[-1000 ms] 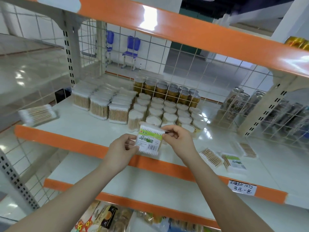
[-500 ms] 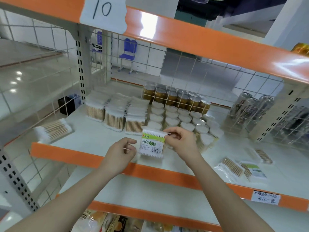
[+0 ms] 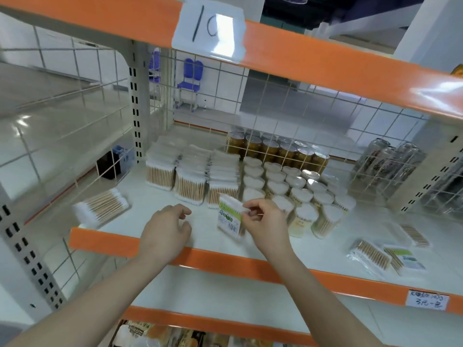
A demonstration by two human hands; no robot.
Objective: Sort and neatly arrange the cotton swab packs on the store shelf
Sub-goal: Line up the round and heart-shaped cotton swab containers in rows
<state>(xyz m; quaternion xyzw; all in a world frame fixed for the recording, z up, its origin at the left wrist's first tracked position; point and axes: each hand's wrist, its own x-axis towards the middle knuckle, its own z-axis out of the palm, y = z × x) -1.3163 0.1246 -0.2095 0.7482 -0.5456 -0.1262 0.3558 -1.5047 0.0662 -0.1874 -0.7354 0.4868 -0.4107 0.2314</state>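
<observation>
Right hand (image 3: 265, 221) pinches the labelled pack (image 3: 230, 216) upright just before the stacked rows (image 3: 190, 181), apparently to extend them. Left hand (image 3: 166, 231) hovers left of those rows, fingers loosely curled, empty.

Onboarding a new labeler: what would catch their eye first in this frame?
First the two hands at the shelf's front edge: the right hand pinches a green-labelled swab pack upright, while the left hand hovers open beside it. Behind them stand neat rows of square swab packs and round white-lidded tubs. One loose pack lies far left.
</observation>
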